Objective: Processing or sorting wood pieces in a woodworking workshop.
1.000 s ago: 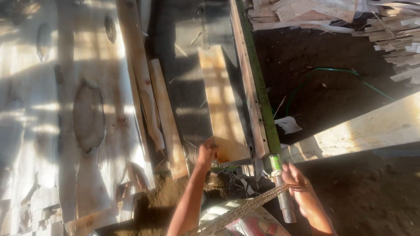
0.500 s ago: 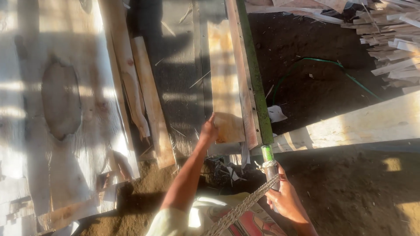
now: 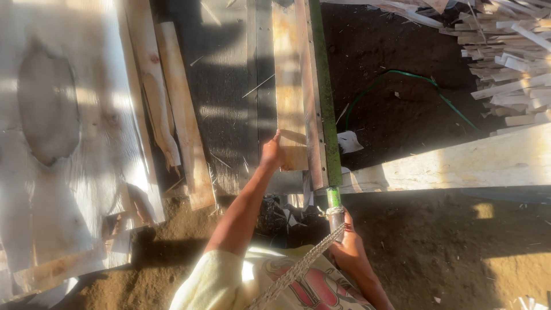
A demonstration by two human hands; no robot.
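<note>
My left hand (image 3: 271, 152) reaches forward and grips the near end of a short wooden board (image 3: 288, 92) that lies lengthwise on a dark work surface (image 3: 229, 97). My right hand (image 3: 344, 244) is lower down, closed around the end of a green rod-like handle (image 3: 333, 198) with a metal collar. That handle lines up with a long green rail (image 3: 322, 86) running alongside the board. A braided rope (image 3: 295, 270) crosses diagonally in front of my right wrist.
Pale wide planks (image 3: 63, 132) and narrower slats (image 3: 183, 115) lie to the left. A heap of wood offcuts (image 3: 511, 51) is at top right, a large light beam (image 3: 470, 163) crosses the right, and a green hose (image 3: 402, 80) curls on dark sawdusty ground.
The view has shifted so the board and rail sit more centrally. My left hand has stretched further forward along the board; my right hand has stayed on the green handle.
</note>
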